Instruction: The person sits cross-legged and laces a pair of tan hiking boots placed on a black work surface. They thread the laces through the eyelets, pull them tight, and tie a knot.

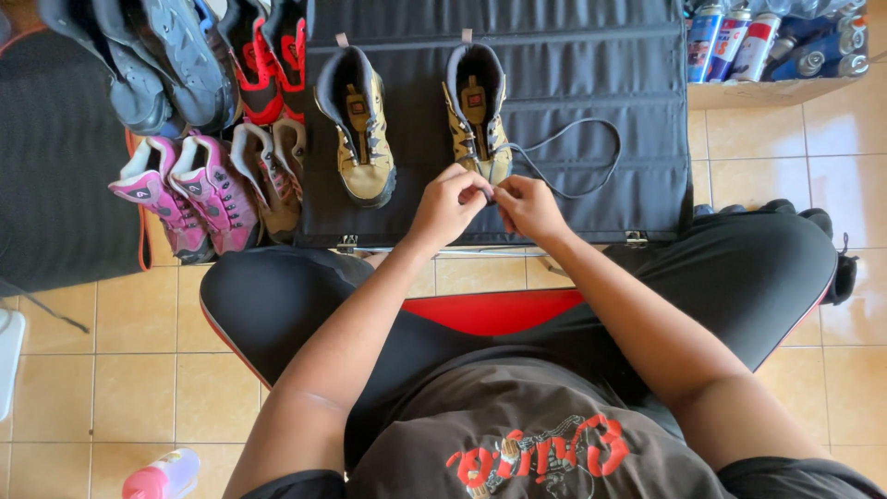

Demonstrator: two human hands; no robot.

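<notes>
Seated behind a tan boot (477, 125), left hand (449, 205) and right hand (528, 207) pinch its grey lace (591, 139), whose loose loop risks slipping free or snagging.

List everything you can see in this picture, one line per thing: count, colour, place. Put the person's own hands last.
Tan boots: two, tan and black, on the dark case, one under the hands.
Lace: one, dark, looping right of the right-hand boot.
Case: one, black, padded, on the floor ahead.
Pink shoes: two, pink and white, left of the case.
Grey shoes: a pair, top left.
Red shoes: a pair, red and black, top.
Spray cans: several, top right, in a box.
Bottle: one, pink cap, bottom left.
Left hand: pinching at the boot's toe end.
Right hand: beside it, fingers meeting.
</notes>
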